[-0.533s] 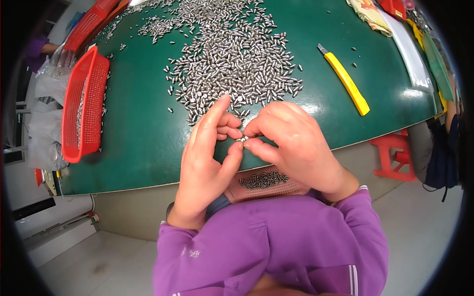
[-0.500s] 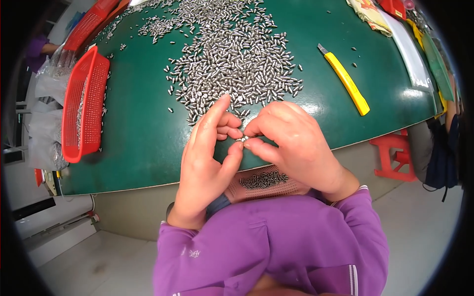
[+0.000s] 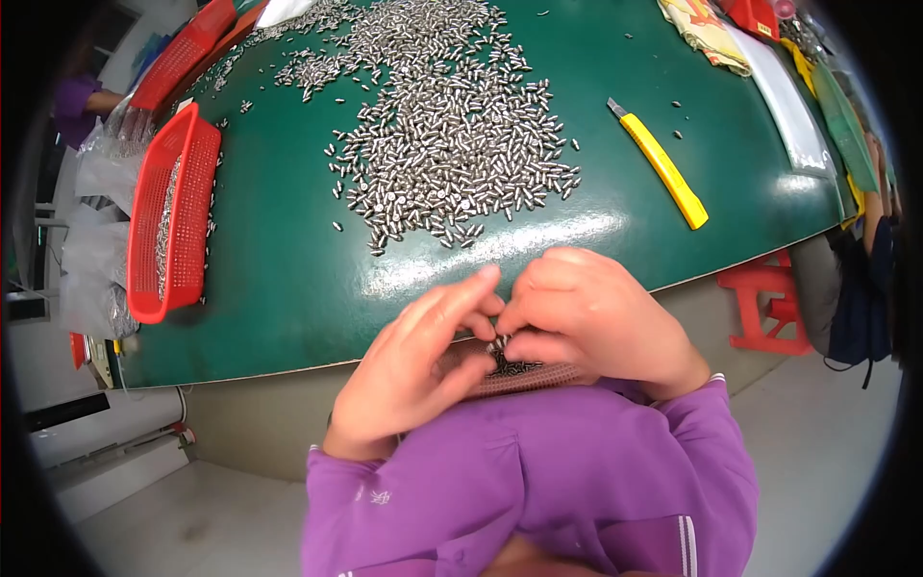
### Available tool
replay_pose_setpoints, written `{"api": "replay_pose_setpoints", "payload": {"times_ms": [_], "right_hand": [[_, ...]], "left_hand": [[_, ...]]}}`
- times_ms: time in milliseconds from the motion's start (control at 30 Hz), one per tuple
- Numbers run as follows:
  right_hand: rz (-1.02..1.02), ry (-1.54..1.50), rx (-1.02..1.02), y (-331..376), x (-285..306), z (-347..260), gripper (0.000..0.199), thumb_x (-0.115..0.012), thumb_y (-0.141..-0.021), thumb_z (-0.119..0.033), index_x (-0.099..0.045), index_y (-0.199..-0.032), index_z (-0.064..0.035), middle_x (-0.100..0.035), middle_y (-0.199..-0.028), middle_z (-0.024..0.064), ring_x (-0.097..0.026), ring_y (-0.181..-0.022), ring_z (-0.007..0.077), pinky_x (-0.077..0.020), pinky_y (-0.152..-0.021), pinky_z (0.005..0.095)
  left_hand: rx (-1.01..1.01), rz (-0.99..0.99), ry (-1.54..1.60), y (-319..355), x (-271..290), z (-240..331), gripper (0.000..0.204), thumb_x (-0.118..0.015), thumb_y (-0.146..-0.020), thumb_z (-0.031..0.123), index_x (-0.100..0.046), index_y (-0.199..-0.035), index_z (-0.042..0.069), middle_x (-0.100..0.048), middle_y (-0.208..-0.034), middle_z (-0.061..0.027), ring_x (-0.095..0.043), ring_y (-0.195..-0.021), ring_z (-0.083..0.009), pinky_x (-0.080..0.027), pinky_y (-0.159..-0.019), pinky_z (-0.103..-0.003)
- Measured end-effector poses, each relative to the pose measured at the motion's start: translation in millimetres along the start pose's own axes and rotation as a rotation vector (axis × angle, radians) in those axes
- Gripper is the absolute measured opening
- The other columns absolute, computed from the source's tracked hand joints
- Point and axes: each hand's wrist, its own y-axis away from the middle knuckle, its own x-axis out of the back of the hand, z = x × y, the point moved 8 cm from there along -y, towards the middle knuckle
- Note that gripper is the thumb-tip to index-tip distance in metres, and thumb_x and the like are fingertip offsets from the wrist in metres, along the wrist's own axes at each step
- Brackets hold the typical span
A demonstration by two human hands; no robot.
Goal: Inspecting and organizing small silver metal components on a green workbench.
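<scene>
Both hands hover over a pinkish mesh basket [image 3: 529,383] at the table's front edge, partly hidden by my hands and holding dark metal parts. My left hand [image 3: 415,358] has its fingers half curled and its thumb apart, with no part clearly gripped. Thumb and fingers of my right hand [image 3: 601,322] are drawn together at small shiny metal pieces [image 3: 498,342] between the two hands. Whether some of these are dropping is too small to tell. Beyond my hands lies a big pile of pointed silvery metal parts [image 3: 442,135] on the green table [image 3: 288,250].
A yellow box cutter [image 3: 665,173], blade out, lies right of the pile. At left stands a red basket [image 3: 197,197] with metal parts, beside clear plastic bags [image 3: 96,260]. A red stool [image 3: 769,308] is under the table's right side. Another person's purple sleeve [image 3: 72,108] shows far left.
Both hands have come back from the table's surface, toward my body, and are now above the mesh basket. The small metal pieces moved along with them.
</scene>
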Motion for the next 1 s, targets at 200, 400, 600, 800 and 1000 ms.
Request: {"api": "replay_pose_setpoints", "payload": {"times_ms": [200,400,600,800,1000], "right_hand": [[0.208,0.146,-0.088,-11,9,10,0.023,-0.073,-0.083,-0.010,-0.066,-0.104,-0.0044,-0.063,-0.095,0.0123,-0.062,-0.090,0.0337,-0.0508,-0.077,0.0438],[0.217,0.269,-0.081,-27,-4,12,0.020,-0.070,-0.082,-0.005,-0.064,-0.101,-0.0033,-0.060,-0.091,0.0124,-0.060,-0.088,0.0332,-0.0497,-0.078,0.0428],[0.205,0.146,-0.051,-18,-1,10,0.017,-0.070,-0.082,-0.004,-0.064,-0.098,-0.0038,-0.058,-0.089,0.0111,-0.059,-0.088,0.0322,-0.0487,-0.079,0.0423],[0.242,0.117,-0.109,-15,3,13,0.013,-0.070,-0.083,-0.003,-0.063,-0.094,-0.0036,-0.058,-0.088,0.0105,-0.059,-0.087,0.0317,-0.0483,-0.079,0.0424],[0.237,0.159,-0.102,-12,3,9,0.015,-0.072,-0.081,-0.005,-0.062,-0.092,-0.0038,-0.057,-0.088,0.0098,-0.057,-0.083,0.0304,-0.0477,-0.077,0.0412]], "left_hand": [[-0.039,0.433,-0.304,-10,22,-5,0.075,-0.071,-0.082,-0.008,-0.044,-0.152,0.003,-0.066,-0.113,-0.0108,-0.062,-0.096,-0.0225,-0.052,-0.088,-0.035],[-0.030,0.475,-0.441,-27,17,-6,0.071,-0.068,-0.083,-0.011,-0.045,-0.149,0.000,-0.064,-0.104,-0.0120,-0.061,-0.093,-0.0252,-0.052,-0.085,-0.037],[-0.053,0.424,-0.331,-21,17,-13,0.072,-0.068,-0.081,-0.013,-0.046,-0.149,0.001,-0.065,-0.101,-0.0100,-0.061,-0.090,-0.0226,-0.053,-0.081,-0.035],[-0.045,0.469,-0.320,-21,18,-12,0.073,-0.068,-0.079,-0.014,-0.048,-0.148,0.001,-0.064,-0.095,-0.0073,-0.060,-0.086,-0.0210,-0.052,-0.080,-0.034],[-0.089,0.431,-0.371,-22,15,-8,0.072,-0.069,-0.078,-0.013,-0.050,-0.146,0.001,-0.063,-0.091,-0.0061,-0.059,-0.084,-0.0210,-0.050,-0.079,-0.034]]}}
